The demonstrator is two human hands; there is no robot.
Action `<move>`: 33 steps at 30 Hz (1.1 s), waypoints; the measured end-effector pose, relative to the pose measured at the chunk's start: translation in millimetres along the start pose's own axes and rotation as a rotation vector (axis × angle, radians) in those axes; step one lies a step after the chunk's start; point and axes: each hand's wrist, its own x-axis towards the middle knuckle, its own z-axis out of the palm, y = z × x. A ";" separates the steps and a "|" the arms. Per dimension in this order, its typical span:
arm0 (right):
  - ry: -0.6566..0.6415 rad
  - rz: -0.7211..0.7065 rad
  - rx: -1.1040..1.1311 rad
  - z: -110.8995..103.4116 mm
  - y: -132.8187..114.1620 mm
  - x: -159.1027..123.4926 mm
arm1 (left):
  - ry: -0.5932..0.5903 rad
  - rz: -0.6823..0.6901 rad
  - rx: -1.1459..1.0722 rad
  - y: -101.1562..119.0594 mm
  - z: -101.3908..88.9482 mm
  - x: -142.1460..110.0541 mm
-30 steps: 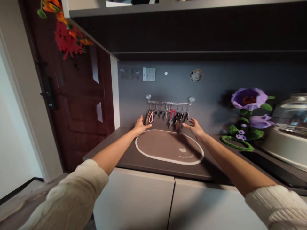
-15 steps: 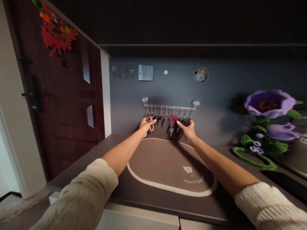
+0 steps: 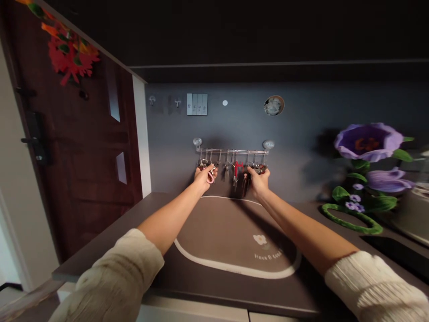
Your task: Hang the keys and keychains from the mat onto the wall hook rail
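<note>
A clear hook rail [image 3: 231, 151] is fixed to the grey wall by two round mounts, and several sets of keys [image 3: 227, 169] hang from its hooks. My left hand [image 3: 203, 177] is closed around keys at the rail's left end; a pink carabiner-like loop [image 3: 210, 178] shows at its fingers. At the right end my right hand [image 3: 259, 179] is closed around other hanging keys, partly hidden by the fingers. Between the two hands hangs a red key holder [image 3: 237, 169], with a dark fob [image 3: 245, 182] beside it.
Below the rail lies a brown mat [image 3: 217, 232] with a pale rim on the dark counter [image 3: 187, 281]. Purple plush flowers [image 3: 368, 142] stand at the right. A dark red door [image 3: 90, 179] is on the left, and a cabinet [image 3: 254, 31] overhangs the counter.
The view has shifted slightly. My left hand has gathered the keys and pink loop closer to its fingers. My right hand stays at the rail's right end, with the keys beside it shifted.
</note>
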 end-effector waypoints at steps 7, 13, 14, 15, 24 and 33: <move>0.083 -0.020 -0.019 1.7 -8.5 11.3 | 0.092 0.022 -0.036 22.5 20.2 -4.6; 0.128 -0.120 -0.057 19.0 -25.2 18.2 | 0.134 0.094 0.061 43.1 45.4 -0.4; 0.134 -0.144 -0.057 20.5 -31.3 18.6 | 0.113 0.103 0.088 46.0 47.9 -0.6; 0.116 -0.166 -0.061 21.1 -37.4 18.3 | 0.083 0.107 0.119 48.2 49.1 -1.9; -0.490 0.052 -0.429 -19.3 -48.3 -28.9 | -0.347 -0.037 0.649 30.2 -13.5 -53.2; -0.751 0.068 -0.937 -35.0 -47.9 -31.0 | -0.511 0.074 1.359 19.6 -62.6 -82.8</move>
